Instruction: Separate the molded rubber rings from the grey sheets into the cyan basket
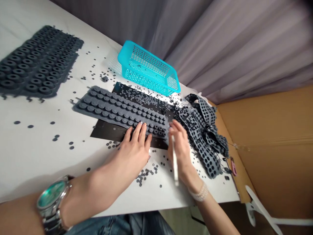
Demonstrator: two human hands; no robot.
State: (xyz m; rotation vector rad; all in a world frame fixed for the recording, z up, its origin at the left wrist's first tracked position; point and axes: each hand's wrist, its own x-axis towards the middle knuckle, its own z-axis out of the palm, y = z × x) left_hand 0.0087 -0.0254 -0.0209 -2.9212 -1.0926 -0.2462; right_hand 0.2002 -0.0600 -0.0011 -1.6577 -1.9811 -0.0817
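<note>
The left hand (137,148), fingers spread, presses the rubber sheet (117,109). The right hand (179,147) pinches a white tool (175,161) at the sheet's end.

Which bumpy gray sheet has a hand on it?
The middle sheet, lying across the black mat: the left hand rests on it. No hand touches the bumpy sheet at far left.
</note>
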